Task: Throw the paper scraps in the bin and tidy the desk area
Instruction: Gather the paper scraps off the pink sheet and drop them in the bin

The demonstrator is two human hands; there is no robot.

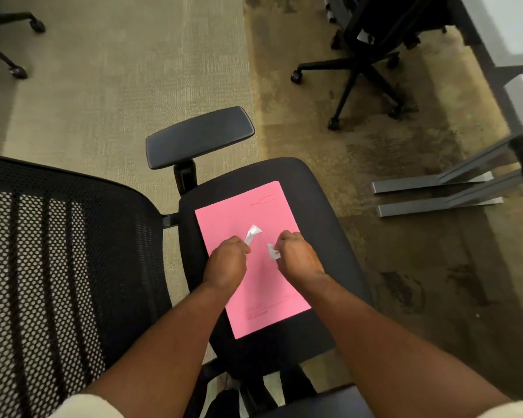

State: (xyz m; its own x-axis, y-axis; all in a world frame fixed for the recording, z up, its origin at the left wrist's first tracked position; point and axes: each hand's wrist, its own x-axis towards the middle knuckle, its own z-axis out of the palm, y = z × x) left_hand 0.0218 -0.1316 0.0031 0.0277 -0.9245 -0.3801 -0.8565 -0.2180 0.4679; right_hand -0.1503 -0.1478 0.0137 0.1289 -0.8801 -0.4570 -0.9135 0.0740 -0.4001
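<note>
A pink folder (254, 297) lies flat on the black seat of an office chair (323, 236). Both my hands hover over the folder's middle. My left hand (227, 265) is closed around a crumpled white paper scrap (252, 233) that sticks out above the fingers. My right hand (298, 256) pinches a second, smaller white paper scrap (273, 251) at its left side. The two scraps are a short gap apart. No bin is in view.
The chair's mesh backrest (58, 267) fills the left, and its armrest (198, 135) stands behind the seat. Another wheeled chair (360, 67) stands at the back right. Metal desk feet (435, 191) and a desk edge (520, 86) run along the right. Carpet covers the floor.
</note>
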